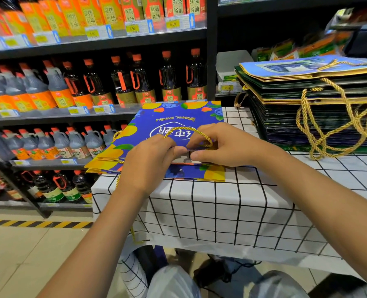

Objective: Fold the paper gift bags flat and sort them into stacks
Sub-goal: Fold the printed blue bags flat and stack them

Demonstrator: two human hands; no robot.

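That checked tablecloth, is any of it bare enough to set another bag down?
Yes: the checked tablecloth is bare in front of the blue bag, nearest the person, and rightward below the tall stack. It is crowded at the back, where both hands work.

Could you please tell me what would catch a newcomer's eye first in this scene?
Probably the bright blue gift bag with orange fruit prints, lying on the checked tablecloth, where the left hand and right hand pinch its near edge. Next, the tall stack of folded bags at the right, gold cord handles dangling.

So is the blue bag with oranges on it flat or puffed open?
Flat: the blue bag lies on the checked tablecloth, both hands pinching its near edge.
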